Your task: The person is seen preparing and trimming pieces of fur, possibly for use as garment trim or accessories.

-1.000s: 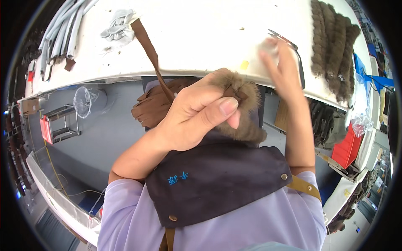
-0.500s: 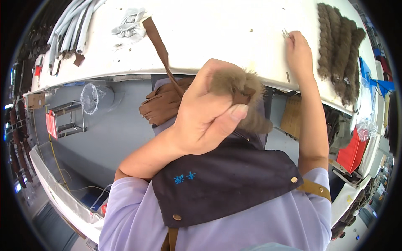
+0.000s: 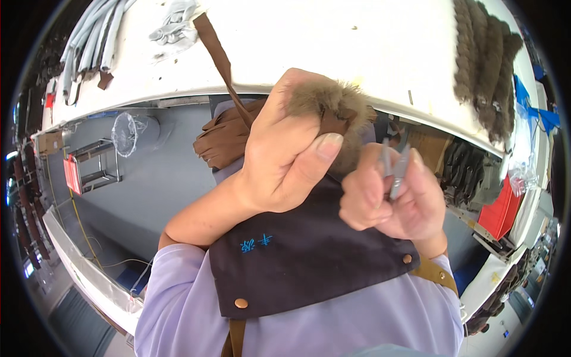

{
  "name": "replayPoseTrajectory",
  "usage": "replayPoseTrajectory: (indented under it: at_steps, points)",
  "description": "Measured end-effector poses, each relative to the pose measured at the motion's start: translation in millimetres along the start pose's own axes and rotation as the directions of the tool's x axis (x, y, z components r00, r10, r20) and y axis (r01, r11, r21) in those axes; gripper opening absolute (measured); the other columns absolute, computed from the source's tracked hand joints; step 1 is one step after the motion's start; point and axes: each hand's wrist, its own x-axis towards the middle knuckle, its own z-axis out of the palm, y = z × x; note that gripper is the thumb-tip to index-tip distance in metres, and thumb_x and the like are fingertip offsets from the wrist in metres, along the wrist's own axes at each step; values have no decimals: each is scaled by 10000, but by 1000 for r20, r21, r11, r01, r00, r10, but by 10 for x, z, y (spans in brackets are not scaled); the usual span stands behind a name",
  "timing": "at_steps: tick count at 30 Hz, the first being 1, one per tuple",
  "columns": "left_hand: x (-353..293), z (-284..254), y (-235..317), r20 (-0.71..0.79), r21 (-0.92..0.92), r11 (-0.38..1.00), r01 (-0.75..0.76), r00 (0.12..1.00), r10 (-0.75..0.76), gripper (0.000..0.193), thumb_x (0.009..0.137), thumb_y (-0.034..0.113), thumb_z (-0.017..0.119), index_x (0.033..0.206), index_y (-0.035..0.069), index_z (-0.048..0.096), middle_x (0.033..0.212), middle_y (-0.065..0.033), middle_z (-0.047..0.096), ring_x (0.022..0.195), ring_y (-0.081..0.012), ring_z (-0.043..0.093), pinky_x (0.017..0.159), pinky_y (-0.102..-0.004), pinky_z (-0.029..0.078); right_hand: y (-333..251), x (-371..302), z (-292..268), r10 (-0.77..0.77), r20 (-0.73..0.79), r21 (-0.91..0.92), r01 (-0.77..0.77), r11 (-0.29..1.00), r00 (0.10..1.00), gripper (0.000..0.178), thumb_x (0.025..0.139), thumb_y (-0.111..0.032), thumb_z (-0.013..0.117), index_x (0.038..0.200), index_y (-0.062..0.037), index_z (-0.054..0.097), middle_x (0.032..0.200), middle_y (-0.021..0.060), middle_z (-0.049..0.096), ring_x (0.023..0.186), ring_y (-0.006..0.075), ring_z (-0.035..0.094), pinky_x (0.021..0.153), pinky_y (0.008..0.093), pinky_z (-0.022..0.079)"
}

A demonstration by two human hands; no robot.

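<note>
My left hand (image 3: 276, 152) is closed round a piece of brown fur (image 3: 315, 98), with the thumb lying against its near side. A small brown patch (image 3: 336, 123), perhaps the backing, shows at the end of the fur. My right hand (image 3: 410, 205) is just to the right of the fur, apart from it, and grips small metal thread snips (image 3: 397, 178) whose blades point up and stand apart. Behind my left hand lies a bundle of brown strips (image 3: 225, 141). One long brown strip (image 3: 215, 53) runs from there up onto the table.
The white table (image 3: 291, 41) spans the far side. Long brown fur pieces (image 3: 485, 65) lie at its right, grey-white rolls (image 3: 94, 38) and a crumpled pale heap (image 3: 173, 27) at its left. A metal trolley (image 3: 98, 163) stands on the floor at left, a red bin (image 3: 499, 205) at right.
My right hand has come back from the table with the snips, down to beside the fur. My left hand still holds the fur and has shifted slightly up and left in view.
</note>
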Motion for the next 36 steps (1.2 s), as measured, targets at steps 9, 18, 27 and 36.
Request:
replayPoseTrajectory:
  at_steps: [9, 18, 27, 36]
  points:
    - [-15, 55, 11, -27, 27, 990, -137, 990, 138, 225, 829, 75, 489, 668, -73, 541, 934, -256, 467, 811, -265, 494, 669, -344, 431, 98, 79, 76, 66, 52, 50, -69, 996, 996, 426, 927, -434, 304, 879, -25, 413, 639, 24, 375, 506, 81, 280, 458, 212, 258]
    - [-21, 62, 31, -59, 99, 984, -148, 986, 154, 221, 810, 98, 492, 643, -24, 569, 752, -178, 581, 791, -286, 497, 686, -368, 426, 129, 71, 81, 56, 47, 103, -61, 993, 997, 429, 928, -434, 304, 873, -23, 415, 629, 18, 368, 499, 76, 281, 452, 214, 261]
    - [-34, 80, 35, -58, 42, 993, -110, 992, 113, 217, 815, 96, 486, 649, -11, 575, 742, -158, 577, 793, -290, 501, 683, -367, 430, 121, 62, 105, 76, 39, 153, -81, 985, 996, 440, 928, -441, 291, 832, -28, 407, 563, -1, 324, 472, 67, 263, 435, 210, 246]
    - [-31, 64, 41, 16, 72, 991, -112, 994, 111, 219, 823, 93, 472, 650, 4, 573, 714, -137, 565, 801, -295, 508, 685, -369, 435, 131, 51, 69, 124, 79, 287, -142, 948, 989, 443, 935, -431, 272, 800, -31, 406, 539, -9, 310, 453, 67, 259, 419, 206, 235]
